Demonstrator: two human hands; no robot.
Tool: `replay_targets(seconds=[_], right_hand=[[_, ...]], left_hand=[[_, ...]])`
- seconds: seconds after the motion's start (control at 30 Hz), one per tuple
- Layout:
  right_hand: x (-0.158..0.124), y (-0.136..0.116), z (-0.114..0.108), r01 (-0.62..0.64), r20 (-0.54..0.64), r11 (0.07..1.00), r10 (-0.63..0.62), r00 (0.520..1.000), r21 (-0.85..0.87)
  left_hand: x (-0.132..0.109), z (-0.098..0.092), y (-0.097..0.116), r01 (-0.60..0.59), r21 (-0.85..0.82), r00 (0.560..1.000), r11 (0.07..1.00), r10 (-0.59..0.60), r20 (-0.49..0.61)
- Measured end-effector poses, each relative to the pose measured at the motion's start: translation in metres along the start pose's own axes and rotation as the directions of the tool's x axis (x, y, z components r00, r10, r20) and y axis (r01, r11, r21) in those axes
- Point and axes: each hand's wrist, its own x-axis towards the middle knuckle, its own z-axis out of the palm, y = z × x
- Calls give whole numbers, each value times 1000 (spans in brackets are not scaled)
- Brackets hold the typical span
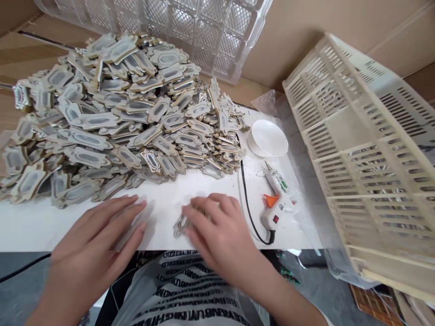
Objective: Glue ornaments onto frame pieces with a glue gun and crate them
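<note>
A big pile of ornate label-shaped plates (98, 120), grey with golden edges, covers the back and left of the white tabletop. A few of them show a shiny silver patterned face. In front of the pile, my left hand (97, 246) hovers low by the table's front edge, its fingers stretched out and holding nothing visible. To its right, my right hand (220, 231) curls its fingers over one label plate (181, 225) at the tabletop. That plate's left end shows; the rest is hidden under my fingers, which are slightly blurred.
Right of my hands lies a white glue gun (277, 206) with an orange trigger and black cable (245, 199). Behind it sits a white bowl (268, 138). A cream slotted plastic crate (370, 158) leans at the right. A clear compartment tray (217, 38) stands at the back.
</note>
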Motion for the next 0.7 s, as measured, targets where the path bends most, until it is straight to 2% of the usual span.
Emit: replay_targets(seconds=[0.1,0.23,0.37,0.5,0.7], right_hand=[[-11,-9,7,92,36,996,-92,995,5],[-20,-6,15,70,-5,997,-71,997,-33],[-26,0,16,21,-60,999,-24,998,-44],[-31,5,14,2,-57,1000,-3,998,-23],[-36,11,15,-5,-64,1000,6,998,16]], left_hand=[[8,7,9,-129,-26,991,991,130,39],[22,16,18,-281,24,959,959,279,50],[29,24,23,-304,71,952,950,300,63],[33,30,25,-325,80,942,942,315,114],[30,31,24,-334,13,938,942,331,107]])
